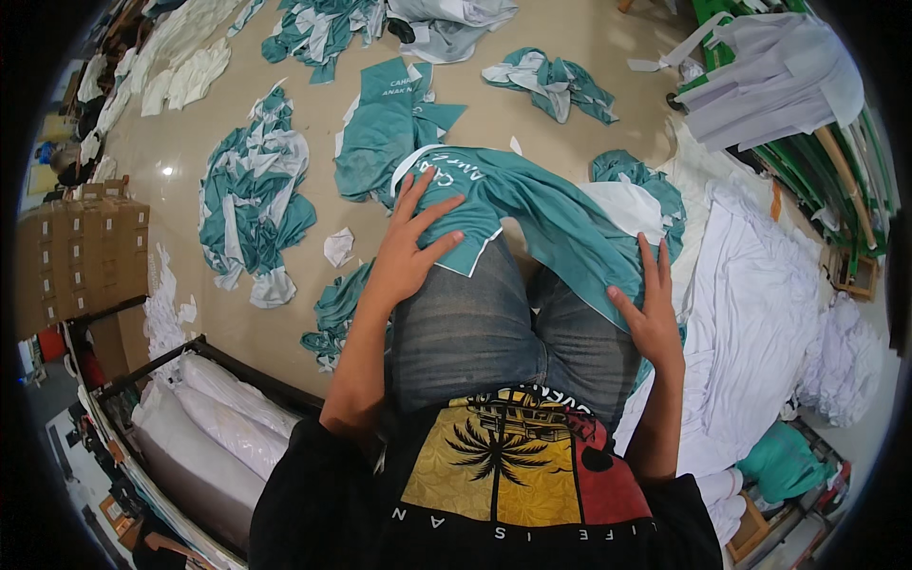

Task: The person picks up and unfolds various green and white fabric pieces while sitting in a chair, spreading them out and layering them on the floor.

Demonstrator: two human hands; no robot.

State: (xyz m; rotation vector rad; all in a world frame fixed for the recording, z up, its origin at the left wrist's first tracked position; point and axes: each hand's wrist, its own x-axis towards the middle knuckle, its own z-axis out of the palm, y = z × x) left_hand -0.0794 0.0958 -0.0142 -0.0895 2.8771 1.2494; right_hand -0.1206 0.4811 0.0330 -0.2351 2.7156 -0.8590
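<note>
A teal cloth piece (541, 204) with white lettering and white edging is draped over my knees, its underside partly hidden. My left hand (418, 242) is open, fingers spread and lying on the lettered end. At the other end of the cloth rests my right hand (654, 309), also open, with its thumb and fingers apart against the fabric's edge. Just beyond my left hand, a flat stack of teal pieces (380, 138) lies on the floor. A crumpled teal and white bundle (665, 199) sits on the floor beyond my right hand.
Heaps of teal and white cloth (255, 190) are scattered over the beige floor (171, 171). White fabric (741, 332) spreads along my right. Stacked cartons (85, 256) and a dark rack with wrapped fabric rolls (209, 427) stand left. Long green items (788, 104) lean at the far right.
</note>
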